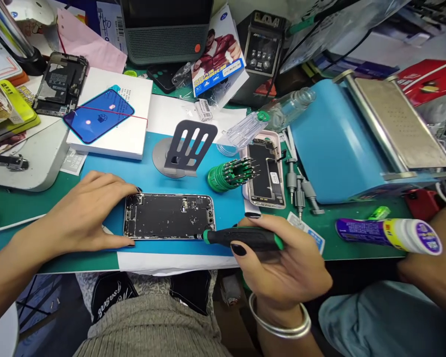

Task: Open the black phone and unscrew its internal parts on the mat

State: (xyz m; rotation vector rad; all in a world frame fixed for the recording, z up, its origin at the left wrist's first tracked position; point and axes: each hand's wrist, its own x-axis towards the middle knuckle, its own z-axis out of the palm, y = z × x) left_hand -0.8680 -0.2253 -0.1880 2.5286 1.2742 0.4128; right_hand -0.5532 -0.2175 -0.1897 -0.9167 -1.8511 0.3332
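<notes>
An opened smartphone (163, 218), its dark inside facing up, lies on the blue mat (134, 171) near the table's front edge. My left hand (83, 213) grips its left end, thumb at the near corner and fingers at the far one. In my right hand (286, 263) is a black and green screwdriver (241, 238), held nearly level between thumb and fingers. The screwdriver's tip points left and meets the phone's near right edge; exact contact is too small to tell. Just behind stands a green bit holder (232, 173) full of screwdriver bits.
A grey slotted phone stand (189, 148) rises behind the phone. Right of the bit holder lie another opened phone (265, 173) and several small grey screwdrivers (300, 191). A purple and white bottle (386, 235) lies at right, beside a person's arm (431, 248). A blue machine (330, 144) stands behind it.
</notes>
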